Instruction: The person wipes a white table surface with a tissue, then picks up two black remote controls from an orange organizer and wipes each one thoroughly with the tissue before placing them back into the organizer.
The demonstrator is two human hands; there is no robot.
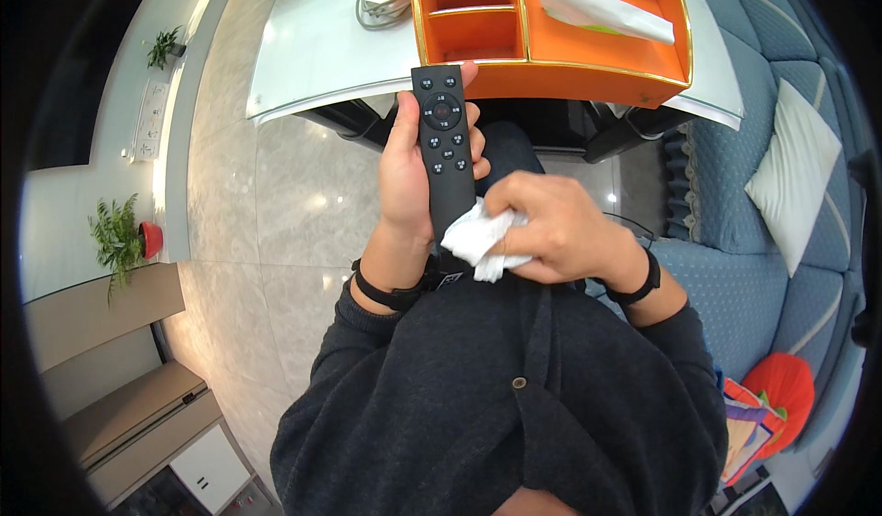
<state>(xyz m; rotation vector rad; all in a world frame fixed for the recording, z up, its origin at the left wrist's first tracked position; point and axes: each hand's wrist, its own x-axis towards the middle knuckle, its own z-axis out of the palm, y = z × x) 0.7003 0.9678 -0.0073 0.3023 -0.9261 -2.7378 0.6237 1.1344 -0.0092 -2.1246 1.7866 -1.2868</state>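
A black remote control (446,130) lies along the palm of my left hand (406,171), its buttons facing up, with the thumb on one side and the fingers curled round the other. My right hand (551,226) pinches a crumpled white tissue (482,237) at the lower end of the remote. The tissue hides part of that end. Just beyond the remote's upper end stands an orange organizer box (579,82) with gold edges, and a white tissue (606,11) lies in its large compartment.
The box rests on a white table (317,47) with dark legs, beside a coiled grey cable (368,13). On the right is a blue quilted sofa (716,288) with a white cushion (792,171). Pale tiled floor (289,213) shows at the left.
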